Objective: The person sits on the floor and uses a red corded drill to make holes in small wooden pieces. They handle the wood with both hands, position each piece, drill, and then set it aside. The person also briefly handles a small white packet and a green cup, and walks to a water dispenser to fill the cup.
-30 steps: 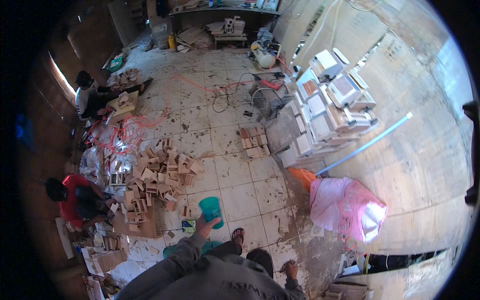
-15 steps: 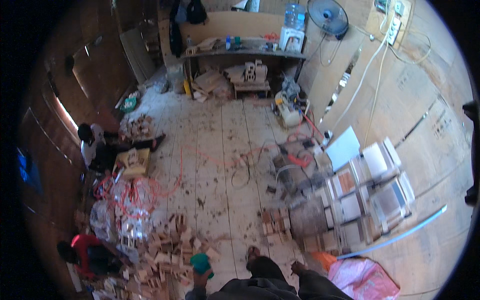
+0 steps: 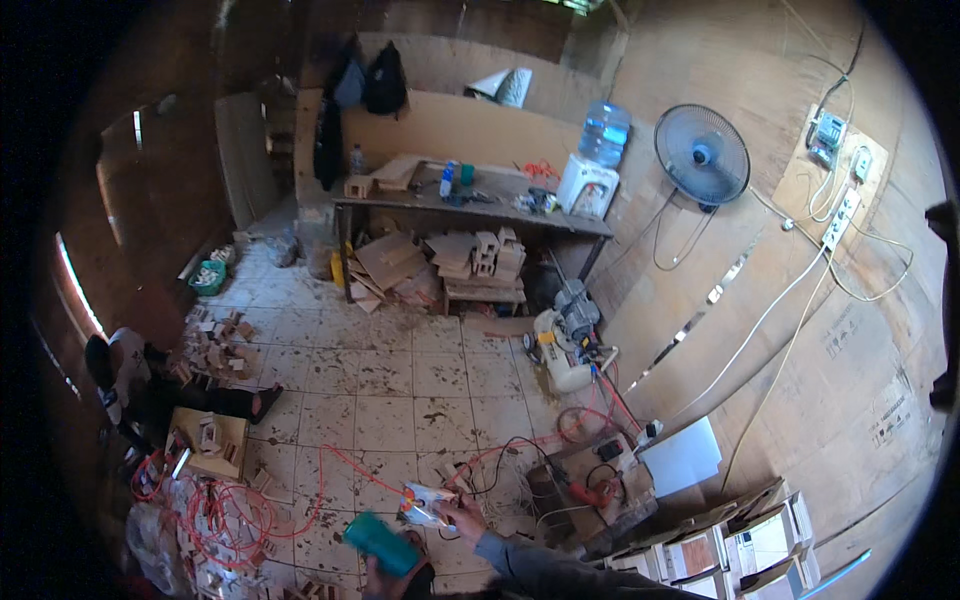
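Note:
A teal-green cup [image 3: 382, 545], tilted on its side, is in my left hand [image 3: 380, 582], whose fingers are wrapped round its lower part at the bottom edge. My right hand [image 3: 466, 518] reaches in from the right in a grey sleeve. It pinches a small white packet with coloured print [image 3: 428, 506], held close above and to the right of the cup. Whether the packet is open or holds anything does not show. The cup's inside is hidden from view.
A cluttered table [image 3: 470, 205] with a water dispenser [image 3: 588, 185] stands at the back, beside a wall fan [image 3: 702, 155]. A compressor [image 3: 565, 350] and red hose [image 3: 235, 510] lie on the tiled floor. At left a person [image 3: 125, 375] sits by a wooden board [image 3: 207, 445]. Wooden frames [image 3: 740, 550] stand at lower right.
My view has tilted up toward the back table. My right hand has come into view with the white packet. The cup has stayed in my left hand and now sits lower, more tilted.

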{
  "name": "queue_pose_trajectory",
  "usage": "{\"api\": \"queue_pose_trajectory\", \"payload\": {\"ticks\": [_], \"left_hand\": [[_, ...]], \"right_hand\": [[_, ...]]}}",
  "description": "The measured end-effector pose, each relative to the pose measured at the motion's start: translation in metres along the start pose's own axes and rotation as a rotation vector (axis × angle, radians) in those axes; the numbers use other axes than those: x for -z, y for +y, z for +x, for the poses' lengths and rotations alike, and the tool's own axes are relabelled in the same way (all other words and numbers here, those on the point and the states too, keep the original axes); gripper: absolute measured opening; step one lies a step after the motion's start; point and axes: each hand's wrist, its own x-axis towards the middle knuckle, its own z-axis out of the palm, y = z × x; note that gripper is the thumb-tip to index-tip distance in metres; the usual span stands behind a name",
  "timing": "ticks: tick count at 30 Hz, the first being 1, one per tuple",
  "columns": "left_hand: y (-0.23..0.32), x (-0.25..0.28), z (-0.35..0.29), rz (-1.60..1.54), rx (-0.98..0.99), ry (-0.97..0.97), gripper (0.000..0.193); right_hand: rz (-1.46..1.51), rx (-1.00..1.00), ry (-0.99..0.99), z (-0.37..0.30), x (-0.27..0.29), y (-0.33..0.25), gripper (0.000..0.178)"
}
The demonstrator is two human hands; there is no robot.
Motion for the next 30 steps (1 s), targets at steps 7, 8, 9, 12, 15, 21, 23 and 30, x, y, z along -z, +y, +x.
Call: {"api": "queue_pose_trajectory", "payload": {"ticks": [7,8,9,12,15,21,23,30], "left_hand": [[0.015,-0.089,0.225,0.166,0.093,-0.035,0.067],[0.015,-0.092,0.252,0.206,0.094,-0.029,0.063],[0.016,-0.093,0.278,0.292,0.105,0.013,0.057],[0.019,-0.088,0.346,0.6,0.078,-0.096,0.052],[0.005,-0.09,0.419,0.862,0.052,-0.195,0.056],[-0.021,-0.13,0.596,-0.08,0.357,0.117,0.056],[-0.021,-0.13,0.628,0.766,0.214,-0.006,0.049],[-0.029,-0.135,0.771,0.854,0.075,-0.014,0.037]], "right_hand": [[-0.306,0.236,0.068,0.098,0.029,-0.104,0.031],[-0.391,0.325,0.049,0.114,0.039,-0.12,0.033],[-0.501,0.378,0.148,0.128,0.047,-0.135,0.034],[-0.495,0.33,0.08,0.178,0.072,-0.179,0.045],[-0.722,0.263,-0.085,0.241,0.078,-0.205,0.067],[-0.508,0.247,-0.241,0.431,0.126,-0.278,0.082],[-0.58,0.217,-0.176,0.477,0.16,-0.317,0.079],[-0.679,0.47,0.261,0.613,0.28,-0.444,0.077]]}}
